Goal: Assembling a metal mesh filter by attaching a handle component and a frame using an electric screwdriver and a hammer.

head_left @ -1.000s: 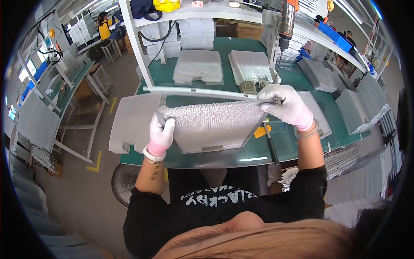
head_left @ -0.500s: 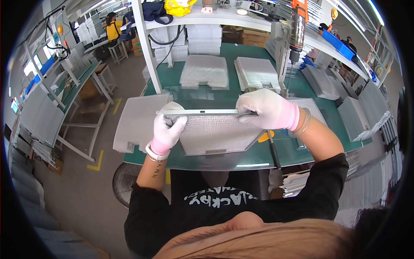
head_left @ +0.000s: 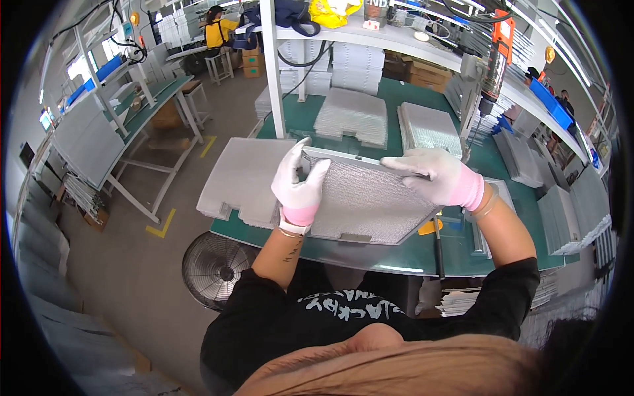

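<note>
Left hand (head_left: pixel 298 186) and right hand (head_left: pixel 434 176) are gloved in white with pink cuffs (head_left: pixel 469 189). Between them, the panel (head_left: pixel 370 198) is silver-grey, finely mesh-patterned. Below both, the tabletop (head_left: pixel 350 255) shows plain green.

Silvery and four-sided, a panel (head_left: pixel 376 201) slants between our two gloved hands, its finely textured face catching the light. A slim, pale frame bar (head_left: pixel 347 156) runs along its top edge. The upper left corner sits within the spread thumb and fingers of our left hand (head_left: pixel 298 188); our right hand (head_left: pixel 436 177) pinches the bar's other end. Below and between our hands, a small greyish patch (head_left: pixel 355 237) marks the lower edge.
</note>
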The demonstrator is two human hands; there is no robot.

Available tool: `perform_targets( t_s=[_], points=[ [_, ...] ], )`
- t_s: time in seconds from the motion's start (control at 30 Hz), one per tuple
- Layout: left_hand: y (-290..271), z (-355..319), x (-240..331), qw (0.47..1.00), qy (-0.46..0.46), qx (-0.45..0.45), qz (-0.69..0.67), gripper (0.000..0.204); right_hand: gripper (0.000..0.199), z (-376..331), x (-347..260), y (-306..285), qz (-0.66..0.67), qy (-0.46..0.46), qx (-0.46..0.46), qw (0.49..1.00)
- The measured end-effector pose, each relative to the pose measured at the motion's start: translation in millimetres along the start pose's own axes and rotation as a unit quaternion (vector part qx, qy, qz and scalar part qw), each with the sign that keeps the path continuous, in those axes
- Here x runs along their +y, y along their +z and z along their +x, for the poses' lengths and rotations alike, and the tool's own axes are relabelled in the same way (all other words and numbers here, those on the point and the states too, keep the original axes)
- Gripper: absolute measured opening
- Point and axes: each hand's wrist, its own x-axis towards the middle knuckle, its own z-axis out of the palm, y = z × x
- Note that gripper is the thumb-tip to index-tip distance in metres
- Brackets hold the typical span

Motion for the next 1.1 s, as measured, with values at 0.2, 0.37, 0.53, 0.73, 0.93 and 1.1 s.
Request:
perform_targets(
  t_s=[0.2,0.37,0.53,0.73,0.93,1.1],
  points=[
    [-2,10,0,0.997,0.059,0.014,0.041,0.041,0.054,4,0,1,0.005,-0.002,0.015,1.000],
    [-2,2,-19,0.993,-0.017,0.001,-0.114,0.039,0.053,6,3,1,0.007,-0.023,0.017,1.000],
    [-8,1,-35,0.986,0.012,-0.021,-0.163,0.040,0.052,7,-2,3,0.008,-0.023,0.019,1.000],
    [-7,7,-47,0.972,0.062,-0.100,-0.205,0.033,0.051,3,-3,5,-0.028,-0.033,0.036,0.998],
    [-3,-6,-57,0.981,0.000,-0.087,-0.174,0.032,0.041,-27,-17,11,-0.183,-0.017,0.227,0.957],
    [-10,43,-32,0.972,-0.019,-0.119,-0.203,0.030,0.033,-152,46,120,-0.144,0.305,0.389,0.858]
  ],
)
